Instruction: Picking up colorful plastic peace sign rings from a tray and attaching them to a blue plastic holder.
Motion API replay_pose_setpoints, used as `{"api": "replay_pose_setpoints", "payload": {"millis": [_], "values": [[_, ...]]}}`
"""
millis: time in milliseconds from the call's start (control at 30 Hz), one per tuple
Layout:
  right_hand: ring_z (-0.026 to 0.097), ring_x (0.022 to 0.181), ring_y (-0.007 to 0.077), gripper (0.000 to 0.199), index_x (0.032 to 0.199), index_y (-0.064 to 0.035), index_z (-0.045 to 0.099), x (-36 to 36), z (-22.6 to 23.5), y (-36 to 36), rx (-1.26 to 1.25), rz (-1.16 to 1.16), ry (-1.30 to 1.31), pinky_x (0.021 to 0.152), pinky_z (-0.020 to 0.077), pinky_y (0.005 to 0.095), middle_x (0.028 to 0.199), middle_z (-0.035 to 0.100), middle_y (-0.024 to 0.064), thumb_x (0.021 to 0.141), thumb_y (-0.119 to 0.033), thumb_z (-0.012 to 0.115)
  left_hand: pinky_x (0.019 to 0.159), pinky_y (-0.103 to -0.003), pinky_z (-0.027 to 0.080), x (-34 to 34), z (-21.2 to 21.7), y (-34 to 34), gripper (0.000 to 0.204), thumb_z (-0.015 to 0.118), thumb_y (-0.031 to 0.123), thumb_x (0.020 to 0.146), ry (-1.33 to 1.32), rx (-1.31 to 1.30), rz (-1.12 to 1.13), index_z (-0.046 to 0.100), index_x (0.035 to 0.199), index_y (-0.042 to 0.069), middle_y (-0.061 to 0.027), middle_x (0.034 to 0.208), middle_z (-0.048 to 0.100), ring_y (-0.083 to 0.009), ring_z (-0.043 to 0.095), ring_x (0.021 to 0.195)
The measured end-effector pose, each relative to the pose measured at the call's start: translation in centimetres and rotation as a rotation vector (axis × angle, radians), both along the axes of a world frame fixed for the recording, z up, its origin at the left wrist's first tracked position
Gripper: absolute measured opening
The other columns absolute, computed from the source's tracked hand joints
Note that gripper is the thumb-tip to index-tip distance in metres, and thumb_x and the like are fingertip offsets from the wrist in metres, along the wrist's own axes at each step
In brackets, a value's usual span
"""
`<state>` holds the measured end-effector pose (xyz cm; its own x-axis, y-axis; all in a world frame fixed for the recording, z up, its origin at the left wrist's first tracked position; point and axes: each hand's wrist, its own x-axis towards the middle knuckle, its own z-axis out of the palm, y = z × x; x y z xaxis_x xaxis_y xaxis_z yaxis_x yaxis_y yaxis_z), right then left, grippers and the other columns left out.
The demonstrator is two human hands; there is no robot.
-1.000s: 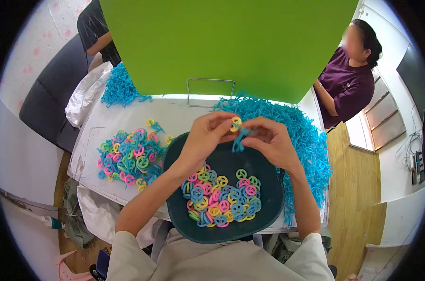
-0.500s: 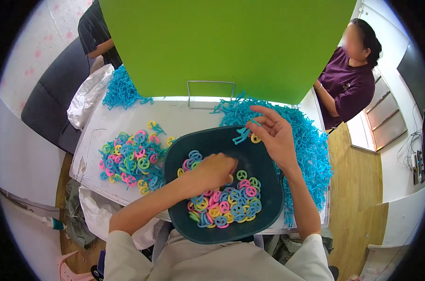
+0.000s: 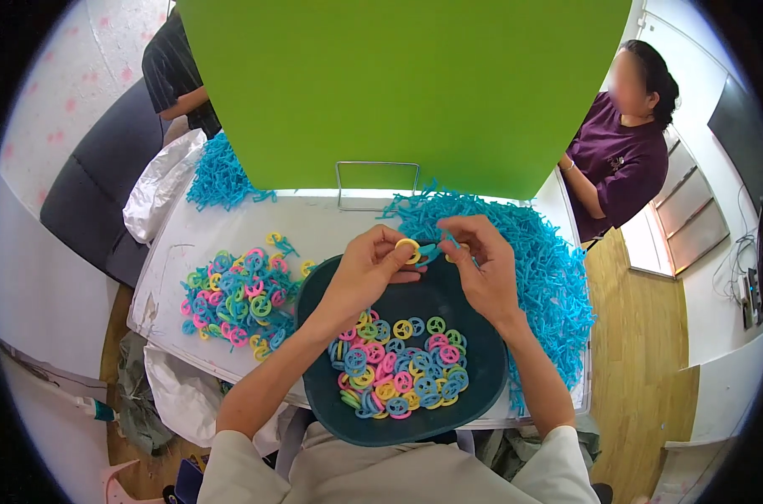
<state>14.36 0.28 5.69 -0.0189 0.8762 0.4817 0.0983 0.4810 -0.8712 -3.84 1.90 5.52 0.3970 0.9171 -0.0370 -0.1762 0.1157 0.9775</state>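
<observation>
The person's left hand [image 3: 367,267] is raised over the far part of a dark green basin [image 3: 487,388], its grip pinched between thumb and fingertips on a yellow spoked ring [image 3: 407,249]. Opposite it, the right hand [image 3: 489,267] has its grip closed on a blue forked plastic piece [image 3: 428,254], which reaches across the gap to the yellow spoked ring; whether the two are joined cannot be told. A second yellow ring [image 3: 455,253] shows, partly hidden, by the right thumb.

Inside the basin lie loose spoked rings [image 3: 397,370] in pink, blue, yellow and green. Left of the basin, on the white bench [image 3: 310,220], sits a mixed pile [image 3: 235,296] of coloured rings and blue pieces. A broad heap of blue forked pieces [image 3: 558,294] spreads along the bench's right side, and a smaller blue heap [image 3: 220,175] lies at its far left, beside a white plastic sack [image 3: 161,189]. A bright green panel [image 3: 406,92] stands across the far side, a bent wire frame [image 3: 378,162] in front of it.
</observation>
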Motion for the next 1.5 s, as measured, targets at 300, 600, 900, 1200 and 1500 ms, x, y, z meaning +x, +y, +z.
{"api": "replay_pose_setpoints", "payload": {"millis": [300,600,900,1200,1500], "values": [[0.063,0.076,0.0101,0.013,0.097,-0.0004,0.067,0.3,1.5,-0.9,-0.146,-0.1,-0.473,0.07,0.0495,0.0244,0.078,0.067,0.0052,0.088,-0.009,0.065,0.076,-0.028,0.056,0.5,-1.3,0.4,0.006,0.055,0.004,0.093,0.116,0.25,0.143,0.054,0.094,-0.002,-0.0068,0.087,0.063,-0.0122,0.063,0.081],[0.063,0.073,0.0095,0.016,0.095,0.0037,0.065,0.0,0.0,-0.1,-0.325,-0.059,-0.099,0.068,0.0504,0.022,0.081,0.068,0.0075,0.091,-0.011,0.061,0.077,-0.027,0.056,0.7,-0.3,-0.4,0.024,0.049,0.004,0.096,0.098,0.345,0.157,0.06,0.116,-0.004,-0.0104,0.101,0.066,-0.014,0.064,0.086],[0.062,0.065,0.0092,0.015,0.09,0.0033,0.066,0.2,-0.4,-0.2,-0.266,-0.047,-0.116,0.057,0.0482,0.0215,0.08,0.069,0.0058,0.086,-0.011,0.067,0.079,-0.029,0.056,1.0,-0.9,-0.5,0.013,0.047,0.002,0.097,0.046,0.318,0.141,0.054,0.105,-0.005,-0.0129,0.097,0.066,-0.0164,0.065,0.089],[0.062,0.074,0.0073,0.015,0.089,-0.0016,0.065,1.5,0.1,0.3,-0.519,0.138,0.044,0.063,0.0498,0.0204,0.083,0.067,0.0043,0.085,-0.015,0.071,0.076,-0.026,0.054,1.4,-0.4,-0.9,0.015,0.051,-0.001,0.094,0.104,0.429,0.219,0.06,0.105,-0.005,-0.0112,0.092,0.066,-0.0136,0.064,0.086],[0.059,0.069,0.0048,0.017,0.092,-0.0026,0.067,1.3,1.0,-0.2,-0.373,-0.019,-0.222,0.058,0.0431,0.0188,0.076,0.067,0.0046,0.081,-0.013,0.075,0.079,-0.023,0.05,1.1,-0.1,-0.9,0.022,0.056,0.001,0.092,0.193,0.48,0.245,0.064,0.112,0.0,-0.0065,0.096,0.067,-0.0106,0.062,0.09]]}}
